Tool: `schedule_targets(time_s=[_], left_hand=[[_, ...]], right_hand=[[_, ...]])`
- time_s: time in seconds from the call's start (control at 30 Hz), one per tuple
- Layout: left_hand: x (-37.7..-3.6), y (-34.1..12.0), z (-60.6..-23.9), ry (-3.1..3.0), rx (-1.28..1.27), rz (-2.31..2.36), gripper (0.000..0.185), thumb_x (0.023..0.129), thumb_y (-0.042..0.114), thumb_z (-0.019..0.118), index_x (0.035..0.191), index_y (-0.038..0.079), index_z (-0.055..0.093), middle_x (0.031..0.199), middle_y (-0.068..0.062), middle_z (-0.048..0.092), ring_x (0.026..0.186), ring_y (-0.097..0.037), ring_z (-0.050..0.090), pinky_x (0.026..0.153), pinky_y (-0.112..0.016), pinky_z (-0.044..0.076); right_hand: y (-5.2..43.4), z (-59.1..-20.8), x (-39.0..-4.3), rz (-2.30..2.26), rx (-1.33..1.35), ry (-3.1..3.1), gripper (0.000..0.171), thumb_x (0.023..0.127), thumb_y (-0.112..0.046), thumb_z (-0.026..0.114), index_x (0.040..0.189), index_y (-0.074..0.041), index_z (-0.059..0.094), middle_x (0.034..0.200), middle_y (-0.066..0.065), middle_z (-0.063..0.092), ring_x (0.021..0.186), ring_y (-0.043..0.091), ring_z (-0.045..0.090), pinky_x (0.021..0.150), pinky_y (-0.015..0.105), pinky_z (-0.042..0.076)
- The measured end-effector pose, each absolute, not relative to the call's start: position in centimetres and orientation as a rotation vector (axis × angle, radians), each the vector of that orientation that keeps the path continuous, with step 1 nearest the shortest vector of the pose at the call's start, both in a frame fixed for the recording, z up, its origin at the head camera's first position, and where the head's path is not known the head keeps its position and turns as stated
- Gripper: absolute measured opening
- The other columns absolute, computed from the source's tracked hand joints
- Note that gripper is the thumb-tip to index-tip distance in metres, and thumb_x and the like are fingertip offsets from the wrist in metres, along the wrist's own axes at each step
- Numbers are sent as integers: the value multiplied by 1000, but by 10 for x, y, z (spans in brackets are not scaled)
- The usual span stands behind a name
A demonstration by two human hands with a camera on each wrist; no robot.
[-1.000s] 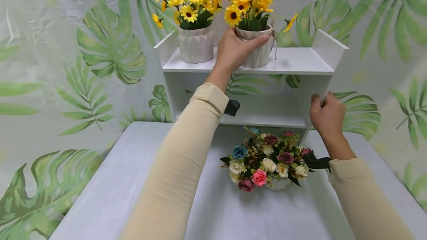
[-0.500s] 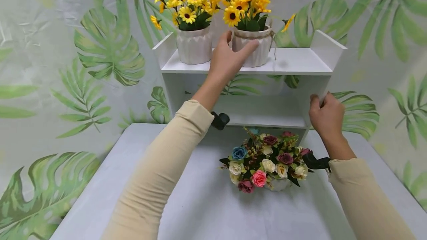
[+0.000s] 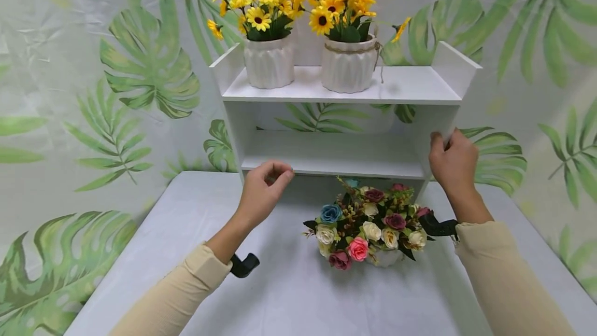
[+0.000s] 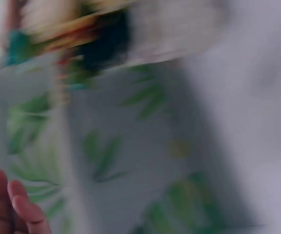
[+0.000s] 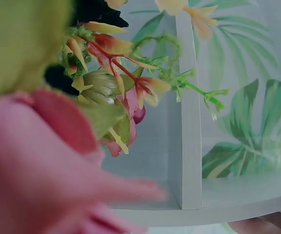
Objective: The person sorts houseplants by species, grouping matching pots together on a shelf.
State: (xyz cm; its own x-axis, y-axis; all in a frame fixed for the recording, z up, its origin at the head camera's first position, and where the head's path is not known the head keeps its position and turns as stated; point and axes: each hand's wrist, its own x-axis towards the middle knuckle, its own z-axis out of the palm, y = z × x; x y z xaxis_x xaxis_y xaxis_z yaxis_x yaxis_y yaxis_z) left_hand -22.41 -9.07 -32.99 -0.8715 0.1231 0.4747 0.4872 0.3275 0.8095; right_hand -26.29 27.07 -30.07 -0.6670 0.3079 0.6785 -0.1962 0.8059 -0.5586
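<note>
My left hand [image 3: 272, 178] hovers in front of the lower board of a white shelf unit [image 3: 410, 87], fingers loosely curled and holding nothing. Its fingertips [image 4: 13, 207] show at the lower left of the blurred left wrist view. My right hand [image 3: 445, 144] grips the unit's right side panel. Two white ribbed pots of yellow sunflowers stand on the top board, the left pot [image 3: 269, 62] and the right pot [image 3: 349, 70]. A white pot of mixed roses [image 3: 368, 224] sits on the table between my arms. In the right wrist view its blooms [image 5: 43, 170] fill the frame before the shelf's upright [image 5: 187, 122].
The white table [image 3: 163, 253] carries the shelf unit at its back edge, against a leaf-print backdrop [image 3: 140, 66]. The lower shelf board [image 3: 336, 162] holds nothing. The right part of the top board beside the second pot is bare.
My left hand let go of the right sunflower pot, drew back and dropped down to the lower shelf's front. The pot stays on the top board. My right hand has not moved.
</note>
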Motion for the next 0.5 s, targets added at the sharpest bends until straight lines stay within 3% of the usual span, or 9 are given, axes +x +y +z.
schedule_targets(time_s=[0.13,0.2,0.37,0.5], left_hand=[[-218,-103,-373,-2486,-461,-1584,11,97,17,64,103,11,71,98,-5,71,84,-14,61,71,-26,50],[-216,-101,-388,-2570,-432,-1609,11,96,16,65,104,12,71,100,-4,72,86,-13,61,71,-27,50],[-211,-76,-409,-2643,-484,-1798,20,97,12,60,115,6,66,116,-12,68,98,-17,63,75,-27,52],[-207,-58,-420,-2634,-487,-1940,33,93,-1,52,125,3,59,128,-17,62,100,-18,60,71,-25,48]], right_hand=[[269,-301,-264,793,-81,-2177,37,101,-21,47,89,10,63,75,32,64,53,16,48,45,21,31],[271,-300,-264,806,-89,-2177,37,100,-22,47,88,10,62,75,31,63,53,4,42,44,19,31],[278,-300,-261,815,-109,-2155,37,100,-23,48,85,8,61,73,31,63,49,-13,34,43,15,27],[279,-301,-259,805,-110,-2165,37,100,-24,48,82,6,60,71,30,61,46,-12,32,42,18,27]])
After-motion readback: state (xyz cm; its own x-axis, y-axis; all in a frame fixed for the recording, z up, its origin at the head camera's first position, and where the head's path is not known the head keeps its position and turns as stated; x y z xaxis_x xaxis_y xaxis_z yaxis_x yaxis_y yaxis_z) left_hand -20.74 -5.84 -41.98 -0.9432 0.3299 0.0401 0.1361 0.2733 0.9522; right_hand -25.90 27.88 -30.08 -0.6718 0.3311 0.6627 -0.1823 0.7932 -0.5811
